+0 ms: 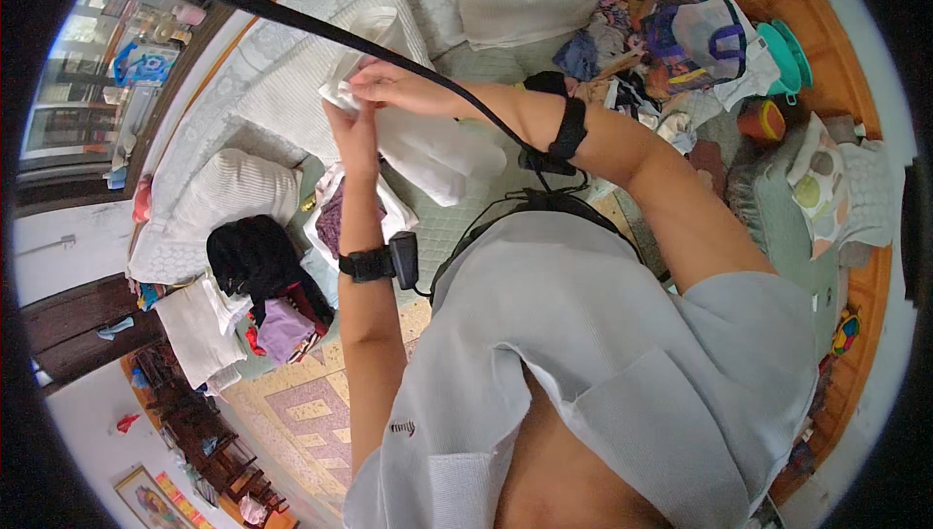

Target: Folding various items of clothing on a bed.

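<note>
A white cloth garment (430, 157) hangs between my hands and drapes over the green quilted seat cover of a sofa. My left hand (353, 128) grips its gathered upper edge from below. Just above and to the right, my right hand (383, 83) pinches the same bunched fabric, its fingertips close to my left thumb. Part of the cloth behind my fingers is hidden. Beneath my left forearm lies a white cloth with a purple patterned one (332, 221) on it.
Ribbed white cushions (226, 190) rest along the sofa. Folded clothes, with a black garment (251, 256) and a lilac one (284, 331), are stacked at left. A loose clothes heap (605, 41) and a clear purple-trimmed bag (696, 37) lie at upper right. A black cable (328, 30) crosses the view.
</note>
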The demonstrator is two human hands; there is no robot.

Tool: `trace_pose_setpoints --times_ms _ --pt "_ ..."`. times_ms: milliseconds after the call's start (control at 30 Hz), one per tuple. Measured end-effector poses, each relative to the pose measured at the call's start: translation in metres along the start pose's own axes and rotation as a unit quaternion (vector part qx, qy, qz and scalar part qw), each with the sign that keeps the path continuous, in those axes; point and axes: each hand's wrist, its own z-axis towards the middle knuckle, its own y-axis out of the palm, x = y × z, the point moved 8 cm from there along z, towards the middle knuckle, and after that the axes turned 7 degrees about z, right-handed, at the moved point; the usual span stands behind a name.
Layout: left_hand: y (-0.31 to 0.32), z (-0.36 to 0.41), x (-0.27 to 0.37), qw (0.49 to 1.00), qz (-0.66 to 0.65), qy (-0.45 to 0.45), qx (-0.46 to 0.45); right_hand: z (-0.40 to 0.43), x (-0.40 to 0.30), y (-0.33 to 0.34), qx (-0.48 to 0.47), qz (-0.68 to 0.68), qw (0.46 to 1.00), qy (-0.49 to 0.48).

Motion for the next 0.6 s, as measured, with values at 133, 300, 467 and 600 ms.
trace_pose_setpoints --times_ms 133,300,467,600 --pt "-0.025 0.010 -0.004 0.999 -0.042 -0.030 -0.017 -0.003 -0.043 -0.014 -0.021 -0.334 0.926 -0.175" --pt "-0.020 0.006 0.026 0.997 -0.040 -0.035 -0.052 -0.006 -0.070 -0.014 -0.005 -0.494 0.845 -0.204" --pt "-0.019 0.005 0.028 0.998 -0.021 -0.005 -0.054 -0.006 -0.048 -0.010 -0.012 -0.410 0.906 -0.101" --pt "-0.024 0.000 0.034 0.993 0.105 0.012 -0.043 -0.004 -0.045 -0.005 -0.009 -0.416 0.900 -0.130"
